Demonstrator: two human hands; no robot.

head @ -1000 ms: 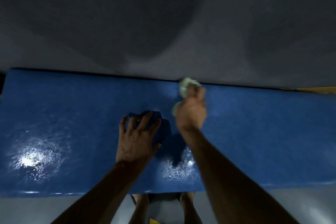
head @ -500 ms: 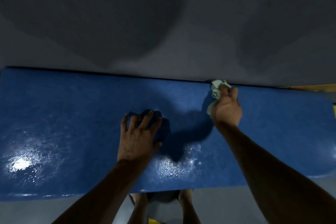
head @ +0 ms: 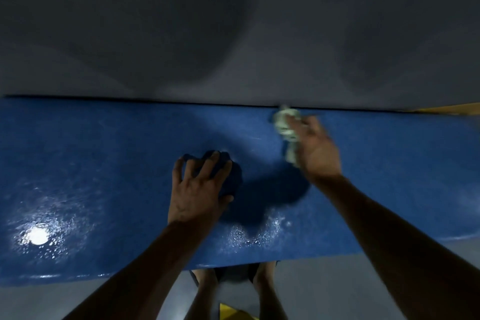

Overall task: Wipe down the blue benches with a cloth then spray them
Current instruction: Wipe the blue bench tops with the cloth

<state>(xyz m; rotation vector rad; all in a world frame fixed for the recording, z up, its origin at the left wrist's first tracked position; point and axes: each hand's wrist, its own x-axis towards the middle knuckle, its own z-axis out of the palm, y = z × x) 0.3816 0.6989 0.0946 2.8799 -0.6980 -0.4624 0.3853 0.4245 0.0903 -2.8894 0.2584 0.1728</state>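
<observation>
Right hand [head: 315,153] shifted left, grip clutching cloth [head: 285,125] on bench [head: 104,163].

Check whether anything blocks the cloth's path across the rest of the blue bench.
Only the left hand, spread flat mid-bench, lies left of the crumpled pale cloth held in the right hand. The glossy blue bench rightward is bare.

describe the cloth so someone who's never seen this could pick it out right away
Start at the long blue bench across the middle and follow its far edge to the right. There the right hand clutches the cloth, a crumpled pale wad. It is the only light-coloured thing on the blue surface; the left hand presses flat, holding nothing.
</observation>
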